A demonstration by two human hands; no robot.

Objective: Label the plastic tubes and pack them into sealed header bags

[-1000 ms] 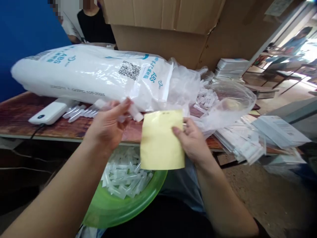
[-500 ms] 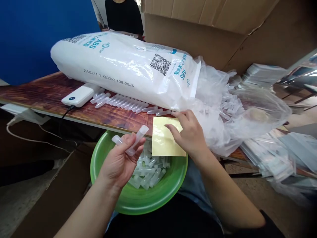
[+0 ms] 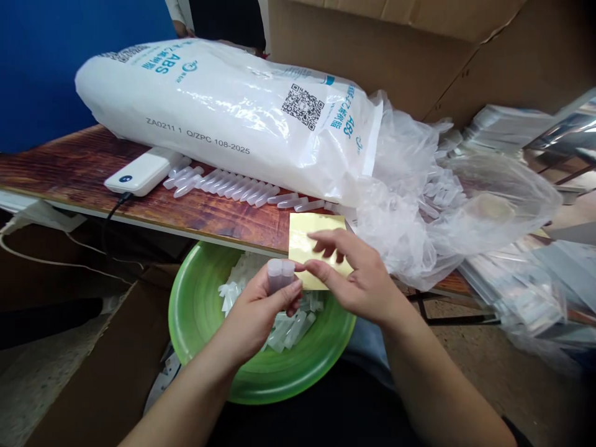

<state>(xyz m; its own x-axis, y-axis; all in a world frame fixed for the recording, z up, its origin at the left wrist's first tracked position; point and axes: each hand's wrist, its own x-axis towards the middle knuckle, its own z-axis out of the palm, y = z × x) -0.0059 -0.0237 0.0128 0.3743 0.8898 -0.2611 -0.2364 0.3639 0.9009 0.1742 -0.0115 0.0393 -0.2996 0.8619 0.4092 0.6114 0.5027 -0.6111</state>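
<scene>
Two translucent plastic tubes [image 3: 280, 276] stand side by side in my left hand [image 3: 258, 310], its thumb and fingers closed round them. My right hand [image 3: 354, 273] is just to their right, fingers apart and curved, with the thumb tip close to the tubes; no object shows in it. Behind that hand a yellow sticker sheet [image 3: 302, 239] hangs over the table's front edge. Below both hands is a green basin [image 3: 195, 335] with many similar tubes [image 3: 291, 329] inside. More tubes [image 3: 237, 186] lie in a row on the wooden table.
A large white ABS sack [image 3: 209, 118] lies along the table [image 3: 60, 167]. A white power bank [image 3: 142, 174] with a black cable sits at left. Clear plastic bags [image 3: 405, 205] with tubes bulge at right. Cardboard [image 3: 372, 68] stands behind; a person [image 3: 228, 22] is beyond the sack.
My left hand has moved right and brought its two tubes from crossed to side by side. My right hand has drawn back from the table edge toward them.
</scene>
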